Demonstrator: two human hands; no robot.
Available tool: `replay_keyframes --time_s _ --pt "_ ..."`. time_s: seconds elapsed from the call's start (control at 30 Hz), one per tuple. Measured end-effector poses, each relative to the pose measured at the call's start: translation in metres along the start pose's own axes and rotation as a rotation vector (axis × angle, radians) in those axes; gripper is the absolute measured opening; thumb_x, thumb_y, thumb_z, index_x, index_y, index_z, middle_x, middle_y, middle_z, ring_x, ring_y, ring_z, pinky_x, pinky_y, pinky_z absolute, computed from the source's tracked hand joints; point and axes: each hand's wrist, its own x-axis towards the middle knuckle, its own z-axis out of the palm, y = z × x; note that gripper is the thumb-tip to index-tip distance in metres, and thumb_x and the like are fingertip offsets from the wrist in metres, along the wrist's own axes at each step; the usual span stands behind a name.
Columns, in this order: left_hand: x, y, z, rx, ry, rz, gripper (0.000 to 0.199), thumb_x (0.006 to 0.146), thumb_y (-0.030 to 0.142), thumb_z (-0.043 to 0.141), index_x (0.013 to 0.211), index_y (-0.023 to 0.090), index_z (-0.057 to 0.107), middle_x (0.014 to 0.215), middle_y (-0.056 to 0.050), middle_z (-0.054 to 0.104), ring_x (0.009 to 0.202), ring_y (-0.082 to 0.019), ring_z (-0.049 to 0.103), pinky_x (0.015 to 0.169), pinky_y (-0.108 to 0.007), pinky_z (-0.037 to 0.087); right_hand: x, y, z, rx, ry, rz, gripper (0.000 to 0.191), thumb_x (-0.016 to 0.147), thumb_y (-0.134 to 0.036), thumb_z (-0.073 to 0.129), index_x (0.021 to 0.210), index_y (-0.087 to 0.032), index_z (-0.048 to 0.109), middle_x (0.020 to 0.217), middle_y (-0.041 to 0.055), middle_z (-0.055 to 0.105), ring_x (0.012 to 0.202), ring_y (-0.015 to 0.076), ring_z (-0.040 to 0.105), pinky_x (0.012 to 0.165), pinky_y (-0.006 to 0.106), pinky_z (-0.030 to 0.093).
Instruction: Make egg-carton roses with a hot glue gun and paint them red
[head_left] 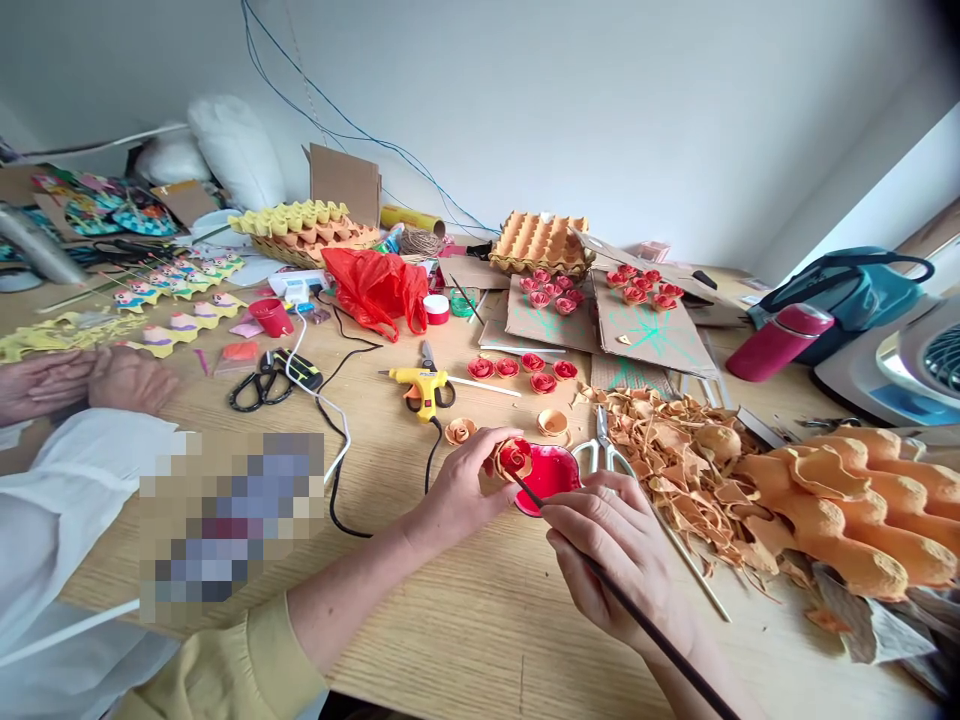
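Between the fingers of my left hand (465,490) is a small egg-carton rose (513,458), its inner petals red and its outer ones bare orange. My right hand (619,565) grips a long dark paintbrush (637,612), whose tip reaches the rose. Just behind and below the rose sits a shallow dish of red paint (553,472), partly covered by my hands. Two unpainted pieces, a rose (460,431) and a cup (553,423), lie beyond it. Several red roses (543,382) stand on the table farther back.
A yellow glue gun (424,390) with a black cord and white-handled scissors (602,445) lie near my hands. Carton scraps (660,450) and orange egg trays (862,500) fill the right side. Cardboard (649,335) carries more roses. Another person's hands (127,380) rest at left.
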Motion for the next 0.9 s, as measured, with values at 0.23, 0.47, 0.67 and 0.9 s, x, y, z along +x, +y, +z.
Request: replay_keyframes --time_s 0.23,0.47,0.67,0.9 --pt "0.001 -0.004 0.002 -0.121 0.006 -0.107 0.049 0.081 0.016 0.069 0.129 0.02 0.061 0.115 -0.006 0.073 0.1 -0.02 0.072 0.09 -0.032 0.059 -0.007 0.008 -0.001 0.02 0.035 0.015 0.024 0.092 -0.001 0.057 0.111 -0.015 0.063 0.081 0.0046 0.073 0.071 0.017 0.066 0.084 0.04 0.05" --pt "0.003 -0.007 0.002 -0.314 0.018 -0.159 0.047 0.08 0.015 0.071 0.126 0.02 0.06 0.119 -0.007 0.071 0.106 -0.019 0.072 0.094 -0.03 0.058 -0.013 0.016 -0.004 -0.018 0.148 0.089 0.024 0.09 0.0 0.059 0.108 -0.014 0.063 0.087 0.0077 0.073 0.072 0.017 0.066 0.082 0.041 0.051" --pt "0.004 -0.009 0.003 -0.389 0.0 -0.198 0.047 0.08 0.019 0.075 0.124 0.018 0.061 0.121 -0.008 0.07 0.109 -0.02 0.07 0.097 -0.031 0.058 -0.019 0.017 0.002 0.019 0.23 0.164 0.024 0.092 -0.003 0.06 0.11 -0.019 0.064 0.087 0.0048 0.075 0.072 0.0183 0.068 0.082 0.042 0.053" --pt "0.0 0.002 -0.001 -0.466 -0.129 -0.164 0.05 0.082 0.019 0.074 0.129 0.018 0.06 0.126 -0.01 0.069 0.117 -0.024 0.068 0.102 -0.033 0.057 -0.028 0.016 0.014 0.127 0.417 0.453 0.011 0.096 -0.018 0.066 0.101 -0.024 0.073 0.085 0.004 0.076 0.081 0.0223 0.071 0.083 0.041 0.058"
